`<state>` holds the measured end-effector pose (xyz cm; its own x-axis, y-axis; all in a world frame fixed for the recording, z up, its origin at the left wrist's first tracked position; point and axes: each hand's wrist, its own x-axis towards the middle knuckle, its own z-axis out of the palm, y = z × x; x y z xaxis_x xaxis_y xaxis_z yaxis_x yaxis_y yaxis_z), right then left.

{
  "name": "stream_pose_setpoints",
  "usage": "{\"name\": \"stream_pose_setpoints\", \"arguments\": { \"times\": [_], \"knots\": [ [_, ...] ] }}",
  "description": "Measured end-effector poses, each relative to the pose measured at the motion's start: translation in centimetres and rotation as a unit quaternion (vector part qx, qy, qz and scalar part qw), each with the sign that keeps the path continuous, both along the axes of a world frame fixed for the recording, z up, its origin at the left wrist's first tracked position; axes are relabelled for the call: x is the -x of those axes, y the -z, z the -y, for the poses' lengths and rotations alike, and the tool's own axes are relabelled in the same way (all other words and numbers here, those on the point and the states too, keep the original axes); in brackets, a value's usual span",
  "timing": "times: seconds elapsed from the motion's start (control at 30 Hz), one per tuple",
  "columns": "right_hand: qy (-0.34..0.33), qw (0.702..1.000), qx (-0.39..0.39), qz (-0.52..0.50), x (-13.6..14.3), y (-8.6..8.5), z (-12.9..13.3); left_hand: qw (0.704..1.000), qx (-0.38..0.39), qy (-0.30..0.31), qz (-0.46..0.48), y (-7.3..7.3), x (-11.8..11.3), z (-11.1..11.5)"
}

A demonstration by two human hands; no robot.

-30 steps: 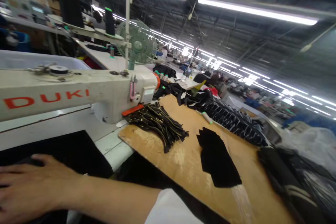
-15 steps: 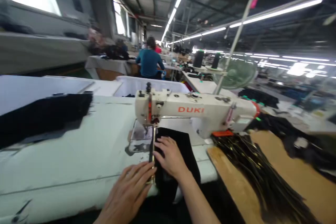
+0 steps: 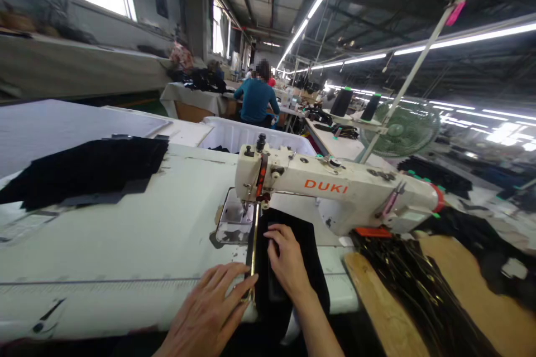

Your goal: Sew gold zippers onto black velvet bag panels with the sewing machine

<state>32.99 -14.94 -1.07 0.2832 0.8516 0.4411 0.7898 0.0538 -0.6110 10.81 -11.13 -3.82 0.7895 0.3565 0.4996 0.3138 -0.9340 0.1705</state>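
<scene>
A zipper (image 3: 254, 245) with gold teeth runs lengthwise from the presser foot of a white DUKI sewing machine (image 3: 288, 178) toward me, along the left side of a black fabric piece (image 3: 312, 251). My left hand (image 3: 211, 304) is at the zipper's near end, fingertips on its tape and thumb close to the pull. That hand is closed lightly on the zipper. Bent over the black fabric is my right hand (image 3: 288, 259), its fingertips and thumb drawn together on the cloth right of the zipper. What lies under its fingers is hidden.
Black cut pieces (image 3: 96, 170) lie stacked on the table at left. Several zippers (image 3: 410, 284) rest on a brown board (image 3: 377, 301) at right. Behind the machine are a white bin (image 3: 288, 139), thread cones (image 3: 341, 103), a green fan (image 3: 397, 128) and a seated person (image 3: 255, 100).
The view has swung left, so everything sits farther right in the picture. My right hand's fingers have drawn in and shifted off the zipper onto the fabric. The left hand stays by the zipper.
</scene>
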Motion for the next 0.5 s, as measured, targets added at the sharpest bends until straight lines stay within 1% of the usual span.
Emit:
{"name": "stream_pose_setpoints", "arguments": {
  "times": [0.07, 0.2, 0.33, 0.5],
  "knots": [
    [0.024, 0.999, -0.013, -0.030, -0.6, 0.1, -0.1, 1.000, 0.016, 0.000, 0.009, -0.1, -0.1, 0.1],
    [0.068, 0.994, -0.039, -0.078, -1.8, 0.1, -0.1, 0.999, -0.009, 0.013, 0.029, -0.1, -0.3, -0.3],
    [0.073, 0.991, -0.049, -0.097, -1.8, -0.1, 0.0, 0.999, -0.018, 0.013, 0.032, 0.0, -0.3, -0.4],
    [0.074, 0.992, -0.037, -0.091, -1.6, -0.2, 0.1, 0.999, -0.009, 0.016, 0.028, 0.0, -0.3, -0.2]
  ]
}}
